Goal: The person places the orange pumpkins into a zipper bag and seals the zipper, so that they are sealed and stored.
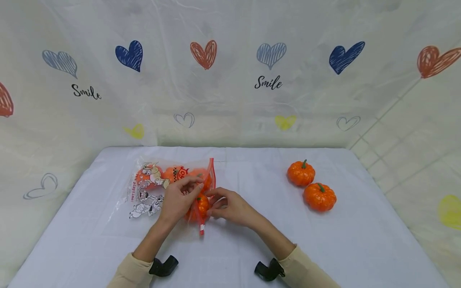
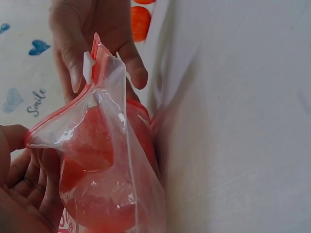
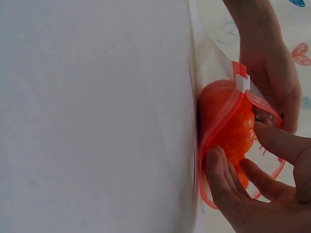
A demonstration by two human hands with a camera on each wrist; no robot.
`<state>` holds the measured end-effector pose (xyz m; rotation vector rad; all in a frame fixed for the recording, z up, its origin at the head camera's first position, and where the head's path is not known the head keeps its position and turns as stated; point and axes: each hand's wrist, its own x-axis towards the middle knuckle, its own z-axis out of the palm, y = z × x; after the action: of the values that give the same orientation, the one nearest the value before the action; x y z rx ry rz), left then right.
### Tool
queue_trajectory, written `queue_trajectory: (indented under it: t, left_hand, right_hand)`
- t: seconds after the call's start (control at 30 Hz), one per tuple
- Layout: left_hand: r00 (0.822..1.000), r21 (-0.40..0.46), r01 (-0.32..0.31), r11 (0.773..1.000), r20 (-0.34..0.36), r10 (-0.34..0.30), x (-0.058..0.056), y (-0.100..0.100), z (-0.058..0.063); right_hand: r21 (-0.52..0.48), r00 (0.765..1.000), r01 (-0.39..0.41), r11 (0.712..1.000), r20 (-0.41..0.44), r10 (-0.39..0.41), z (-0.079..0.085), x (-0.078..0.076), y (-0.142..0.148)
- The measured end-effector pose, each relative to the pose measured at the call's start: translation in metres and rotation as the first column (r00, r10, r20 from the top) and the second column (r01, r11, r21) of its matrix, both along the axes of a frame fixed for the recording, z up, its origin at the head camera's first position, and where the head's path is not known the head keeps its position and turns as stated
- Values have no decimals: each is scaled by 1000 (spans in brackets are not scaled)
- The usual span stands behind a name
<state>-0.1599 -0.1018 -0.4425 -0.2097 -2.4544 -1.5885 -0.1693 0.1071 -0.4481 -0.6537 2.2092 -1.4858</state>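
A clear zip bag (image 1: 147, 200) with printed cartoon figures and a red zip edge lies on the table, holding several orange pumpkins. My left hand (image 1: 181, 199) pinches the upper edge of its mouth, lifting the film into a peak in the left wrist view. Just inside the gaping mouth sits an orange pumpkin (image 3: 233, 128). My right hand (image 1: 232, 208) is at the mouth, its spread, fairly straight fingers and thumb against the pumpkin's outer side. The white slider (image 3: 242, 83) sits at the near end of the zip. Film and hands partly hide the pumpkins inside.
Two more orange pumpkins with green stems stand on the right, a farther one (image 1: 300, 173) and a nearer one (image 1: 319, 197). The white cloth-covered table (image 1: 259, 244) meets a backdrop (image 1: 230, 92) printed with hearts along its far edge.
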Motion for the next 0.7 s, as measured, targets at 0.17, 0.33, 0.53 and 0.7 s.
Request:
queue_trajectory:
  t: [0.17, 0.33, 0.53, 0.7]
  left_hand:
    - [1000, 4, -2, 1000, 8, 2, 0, 0, 0]
    - [1000, 0, -8, 1000, 17, 8, -1, 2, -1]
    - [1000, 3, -1, 1000, 13, 0, -3, 3, -2]
    - [1000, 30, 3, 1000, 14, -4, -2, 0, -4]
  right_hand:
    - [14, 1000, 13, 1000, -5, -13, 4, -2, 7]
    - [51, 999, 50, 997, -22, -49, 9, -6, 20]
    - [68, 993, 108, 992, -55, -104, 11, -8, 39]
    - [74, 990, 128, 989, -69, -123, 15, -7, 52]
